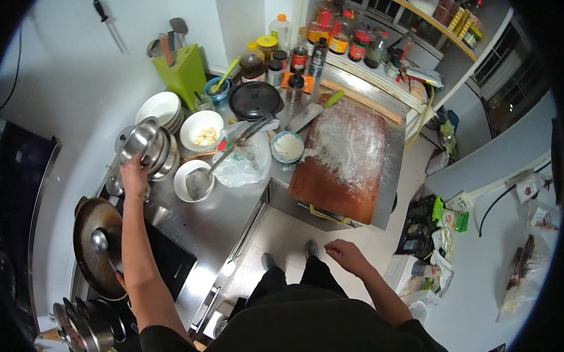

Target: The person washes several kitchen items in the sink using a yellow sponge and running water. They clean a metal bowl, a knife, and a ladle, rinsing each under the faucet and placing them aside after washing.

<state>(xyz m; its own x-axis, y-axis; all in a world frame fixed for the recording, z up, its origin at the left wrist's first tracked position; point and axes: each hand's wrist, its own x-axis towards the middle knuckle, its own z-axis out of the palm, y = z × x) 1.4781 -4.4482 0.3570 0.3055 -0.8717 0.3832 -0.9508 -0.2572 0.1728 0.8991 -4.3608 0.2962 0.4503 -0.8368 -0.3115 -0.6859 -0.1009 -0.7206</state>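
Observation:
My left hand (134, 175) reaches out to a stack of stainless steel bowls and grips the rim of the tilted top bowl (141, 137). Its fingertips are partly hidden by the bowl. Beside the stack stand white plates and bowls (158, 108), a white bowl with peeled garlic cloves (202, 131) and a white bowl (181, 183) with a ladle or strainer (198, 182) resting in it. My right hand (346, 256) hangs over the floor with curled fingers, holding nothing that I can see. It is nearest to the flour-dusted wooden cutting board (329, 185).
A wok (89, 250) with a metal ladle and a lidded pot (88, 326) stand at left. Beyond the counter's middle are a plastic bag (246, 161), a bowl of flour (288, 147), a cleaver (305, 117), a black lidded pot (256, 100) and several sauce bottles (339, 34).

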